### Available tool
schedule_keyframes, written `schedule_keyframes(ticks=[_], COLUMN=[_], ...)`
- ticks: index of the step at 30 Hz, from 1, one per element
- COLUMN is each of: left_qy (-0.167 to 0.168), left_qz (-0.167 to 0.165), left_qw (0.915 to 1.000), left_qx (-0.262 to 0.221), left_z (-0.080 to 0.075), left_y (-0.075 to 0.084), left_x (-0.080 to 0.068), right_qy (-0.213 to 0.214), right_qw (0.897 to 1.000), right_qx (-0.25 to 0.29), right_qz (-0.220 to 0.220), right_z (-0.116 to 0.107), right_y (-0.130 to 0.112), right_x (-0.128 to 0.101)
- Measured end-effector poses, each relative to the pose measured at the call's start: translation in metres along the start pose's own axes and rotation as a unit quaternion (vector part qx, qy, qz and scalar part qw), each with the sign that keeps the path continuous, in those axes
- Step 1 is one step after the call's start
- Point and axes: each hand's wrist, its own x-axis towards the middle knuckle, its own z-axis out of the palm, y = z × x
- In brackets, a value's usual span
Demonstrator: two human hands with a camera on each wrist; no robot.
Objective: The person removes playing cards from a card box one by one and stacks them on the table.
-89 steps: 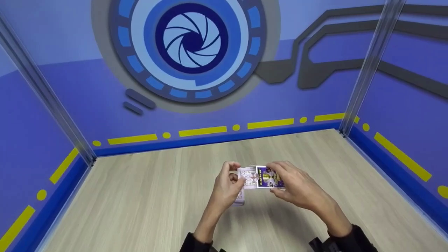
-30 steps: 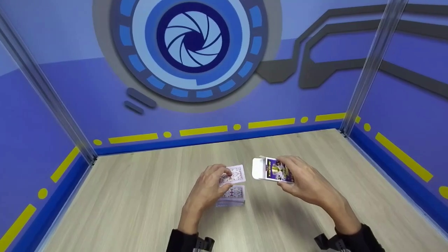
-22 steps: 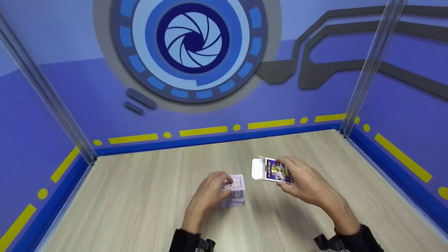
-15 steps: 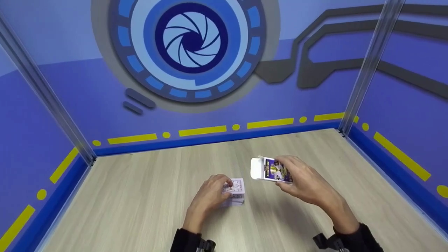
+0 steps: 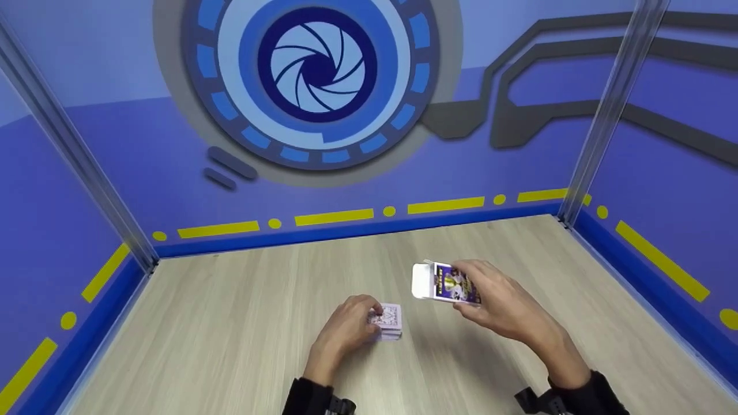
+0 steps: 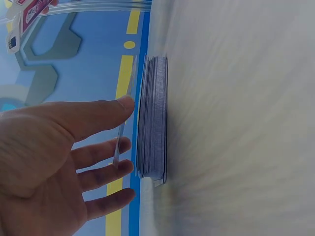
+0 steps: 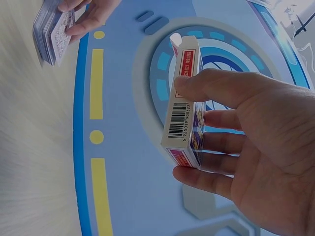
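In the head view my left hand [image 5: 347, 324] is low over a stack of playing cards with patterned pale backs. The left wrist view shows a thin playing card [image 6: 119, 141], one or very few, pinched between thumb and fingers. It hangs just above the thick card stack [image 6: 153, 118] on the table, with a narrow gap between them. My right hand [image 5: 500, 297] grips a purple and white card box [image 5: 455, 283] in the air, its white flap open toward the left. A barcode side of the box faces the right wrist camera; its inside is hidden.
The pale wood table [image 5: 242, 323] lies under both hands. Blue printed panels [image 5: 323, 202] enclose it at the back and sides, with metal posts [image 5: 605, 115] at the corners.
Three seconds ago both hands were together at the box's mouth, cards there. The left hand then drew away left with a card and lowered it onto or near the stack; the box shifted slightly right.
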Motion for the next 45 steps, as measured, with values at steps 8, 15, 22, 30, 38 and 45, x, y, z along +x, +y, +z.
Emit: schedule_keyframes(ticks=[8,15,22,30,38,45], left_qy=[-0.019,-0.028,-0.036,-0.015,0.185,0.251], left_qz=[-0.009,-0.010,-0.014,-0.016,0.016,0.069], left_qw=[0.9998,0.9995,0.9992,0.9997,0.9817,0.9537], left_qx=[-0.005,-0.007,-0.007,-0.010,-0.042,-0.150], left_z=[0.002,0.003,0.002,-0.007,-0.023,-0.034], left_y=[-0.003,-0.003,-0.003,-0.001,0.029,0.069], left_x=[-0.001,0.000,-0.002,-0.001,0.005,0.001], right_qy=[-0.007,-0.007,0.003,0.002,0.001,-0.005], right_qw=[1.000,1.000,1.000,1.000,1.000,1.000], right_qx=[0.001,0.004,-0.006,-0.009,-0.010,-0.017], right_qz=[0.007,0.005,0.001,0.000,0.000,0.007], right_z=[0.000,0.000,0.001,0.001,0.003,0.005], right_y=[0.000,0.000,0.000,0.000,-0.001,-0.002], right_x=[0.000,0.000,0.000,0.000,0.001,0.001])
